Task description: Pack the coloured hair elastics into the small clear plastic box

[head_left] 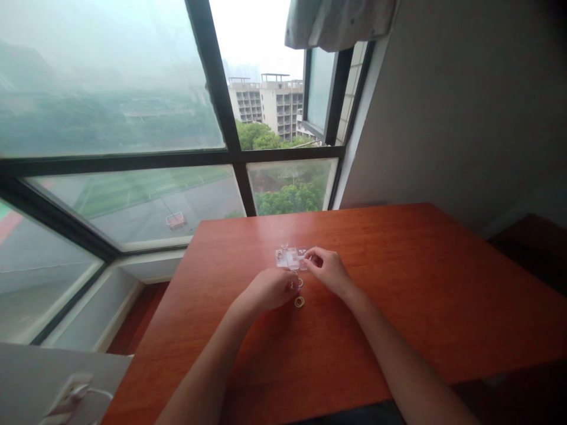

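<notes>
A small clear plastic box (290, 258) with compartments lies on the wooden table (354, 236), little pieces showing at its left and right ends. My right hand (326, 270) is at the box's right side, thumb and forefinger pinched together; whatever is between them is too small to make out. Just in front of the box, my left hand (275, 288) has its fingers curled inward, and what they hold is hidden. A pale ring (300, 283) shows beside the left fingertips; I cannot tell if they touch it. Nearer to me, gold-coloured rings (300, 302) lie overlapping on the tabletop.
Behind the table's far edge stands a dark-framed window (239, 156), with one pane swung outward and a grey curtain (339, 23) above it. A wall (420, 118) rises on the right. At the lower left, a plug with a white cable (82, 391) sits in a wall socket.
</notes>
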Tool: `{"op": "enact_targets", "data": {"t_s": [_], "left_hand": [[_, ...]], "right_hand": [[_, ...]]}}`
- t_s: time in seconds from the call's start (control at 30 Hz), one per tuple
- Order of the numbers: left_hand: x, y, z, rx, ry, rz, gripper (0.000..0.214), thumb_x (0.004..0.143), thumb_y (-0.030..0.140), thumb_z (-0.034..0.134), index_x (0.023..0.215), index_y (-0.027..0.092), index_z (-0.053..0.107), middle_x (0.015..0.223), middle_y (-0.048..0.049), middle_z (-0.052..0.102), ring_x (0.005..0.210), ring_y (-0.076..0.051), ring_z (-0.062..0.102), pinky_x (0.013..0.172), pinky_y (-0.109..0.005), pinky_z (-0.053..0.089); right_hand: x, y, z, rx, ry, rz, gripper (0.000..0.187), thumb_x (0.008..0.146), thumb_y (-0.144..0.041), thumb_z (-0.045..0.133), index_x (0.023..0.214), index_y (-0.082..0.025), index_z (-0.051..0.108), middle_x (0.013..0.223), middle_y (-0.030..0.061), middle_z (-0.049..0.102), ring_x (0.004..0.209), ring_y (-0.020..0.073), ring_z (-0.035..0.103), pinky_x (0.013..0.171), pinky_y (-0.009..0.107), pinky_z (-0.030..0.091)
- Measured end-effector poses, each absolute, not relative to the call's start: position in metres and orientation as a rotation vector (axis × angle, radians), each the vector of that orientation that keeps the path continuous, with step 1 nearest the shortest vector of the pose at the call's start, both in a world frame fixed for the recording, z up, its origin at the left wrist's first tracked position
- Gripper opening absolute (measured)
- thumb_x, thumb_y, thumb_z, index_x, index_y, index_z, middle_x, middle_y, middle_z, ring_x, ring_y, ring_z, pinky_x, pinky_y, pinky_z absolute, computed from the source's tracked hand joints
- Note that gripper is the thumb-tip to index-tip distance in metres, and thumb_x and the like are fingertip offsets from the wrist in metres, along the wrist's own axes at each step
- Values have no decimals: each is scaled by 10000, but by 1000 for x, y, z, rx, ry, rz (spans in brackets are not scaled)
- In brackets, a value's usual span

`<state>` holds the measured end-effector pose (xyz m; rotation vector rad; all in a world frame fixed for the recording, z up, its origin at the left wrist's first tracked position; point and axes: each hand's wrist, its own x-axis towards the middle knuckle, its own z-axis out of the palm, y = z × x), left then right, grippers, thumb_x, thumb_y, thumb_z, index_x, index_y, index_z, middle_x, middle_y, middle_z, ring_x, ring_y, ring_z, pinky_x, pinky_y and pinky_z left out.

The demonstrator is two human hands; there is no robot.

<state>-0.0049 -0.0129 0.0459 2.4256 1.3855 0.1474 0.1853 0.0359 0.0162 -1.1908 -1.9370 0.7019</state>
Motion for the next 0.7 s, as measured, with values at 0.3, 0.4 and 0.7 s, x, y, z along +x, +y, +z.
{"op": "enact_targets", "data": {"t_s": [0.3, 0.4, 0.7], "left_hand": [[-3, -11, 41, 2413, 1400, 154, 179, 800, 203, 530, 672, 179, 653, 718, -49, 677, 604, -141, 527, 560, -245, 300], [-3, -12, 44, 2380, 1383, 216, 168, 797, 189, 528, 692, 177, 659, 701, -36, 668, 603, -134, 526, 566, -235, 313], [-12, 0, 44, 2180, 1526, 733, 97, 796, 175, 553, 796, 171, 650, 762, -15, 639, 660, -112, 528, 611, -205, 371]], "right_hand": [[171, 44, 12, -1240, -1798, 747, 146, 773, -311, 597, 775, -178, 656, 582, -12, 589, 549, 122, 505, 541, 214, 384], [172, 42, 9, -1236, -1819, 774, 148, 770, -312, 602, 787, -177, 660, 581, -15, 593, 539, 119, 498, 541, 214, 383], [179, 39, 7, -1237, -1910, 786, 126, 781, -301, 624, 779, -182, 665, 581, -27, 578, 547, 114, 502, 541, 213, 360]]}}
